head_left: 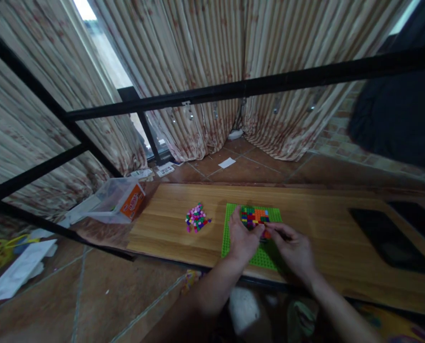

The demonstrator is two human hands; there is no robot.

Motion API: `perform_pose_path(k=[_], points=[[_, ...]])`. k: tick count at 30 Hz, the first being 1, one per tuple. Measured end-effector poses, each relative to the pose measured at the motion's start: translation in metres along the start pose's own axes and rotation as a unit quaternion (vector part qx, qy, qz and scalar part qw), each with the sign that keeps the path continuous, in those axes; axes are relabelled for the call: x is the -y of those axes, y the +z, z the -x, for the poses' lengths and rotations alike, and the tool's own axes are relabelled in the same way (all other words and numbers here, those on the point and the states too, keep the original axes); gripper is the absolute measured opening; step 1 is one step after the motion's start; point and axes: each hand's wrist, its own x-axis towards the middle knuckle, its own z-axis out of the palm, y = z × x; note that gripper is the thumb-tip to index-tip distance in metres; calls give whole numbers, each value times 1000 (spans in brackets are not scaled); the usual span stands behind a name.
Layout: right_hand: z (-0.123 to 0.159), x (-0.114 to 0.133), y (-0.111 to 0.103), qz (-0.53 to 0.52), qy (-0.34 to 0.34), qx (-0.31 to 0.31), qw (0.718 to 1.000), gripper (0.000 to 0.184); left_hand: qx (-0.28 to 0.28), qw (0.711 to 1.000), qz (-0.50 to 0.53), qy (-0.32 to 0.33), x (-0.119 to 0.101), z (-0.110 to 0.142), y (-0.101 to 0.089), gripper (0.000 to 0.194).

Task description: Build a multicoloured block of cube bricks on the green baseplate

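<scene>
A green studded baseplate (260,259) lies on the wooden table, with a block of multicoloured building bricks (254,215) built up on it. My left hand (242,238) rests over the plate's left part, fingers stretched along the bricks and thumb out towards their lower edge. From the right, my right hand (296,247) reaches over the plate, thumb and fingertips pinched together at the bricks' lower right. Whatever is between those fingertips is too small to make out. A pile of loose bricks (197,218) in pink, white, red and other colours lies left of the plate.
The wooden table (169,205) also bears a dark flat panel (390,238) on the right. A clear plastic box (114,200) with an orange label stands beyond its left end. Black metal bars (212,95) cross in front of striped curtains (183,47).
</scene>
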Motion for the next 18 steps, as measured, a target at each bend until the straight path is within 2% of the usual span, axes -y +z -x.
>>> perform_pose_path(k=[2,4,8,10,13,18], points=[[1,-2,-3,9,2,-12,1000,33,-38,997,-59,33,3,1,-23,68],[2,-4,-6,17,7,-27,999,34,-68,990,-121,39,8,-3,-58,48],[3,-7,-12,29,25,-41,998,34,-109,973,-201,-19,23,-27,-139,27],[3,-9,-13,31,26,-36,999,34,-119,959,-253,-43,33,-38,-168,23],[3,-11,-13,35,24,-26,999,33,-102,942,-314,-52,45,-48,-187,19],[2,-13,-11,37,25,-17,999,33,-80,921,-377,-49,56,-51,-184,19]])
